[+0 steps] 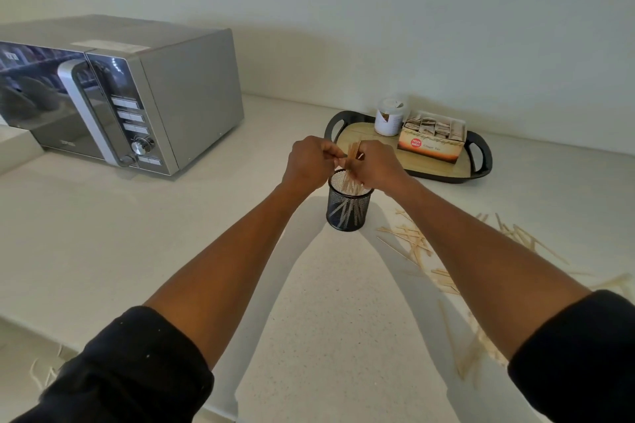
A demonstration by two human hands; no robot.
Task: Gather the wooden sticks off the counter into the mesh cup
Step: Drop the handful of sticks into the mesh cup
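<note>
While both arms are reaching forward over the desk [309,319], the head view is showing this:
Left hand [307,161]: fingers are closing on the bundle of sticks [354,156] from the left.
Right hand [376,165]: fingers are gripping the same bundle from the right, directly above the cup.
Mesh cup [347,208]: standing upright on the desk, already holding sticks; the bundle's lower ends are dipping inside its rim.
Loose sticks [412,240]: lying scattered on the desk right of the cup.
Tray [481,161]: sitting behind, carrying a tea box [431,142].

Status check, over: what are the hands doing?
Both hands, left and right, pinching stick bundle over mesh cup. Loose sticks still on counter. Nothing blocking.
</note>
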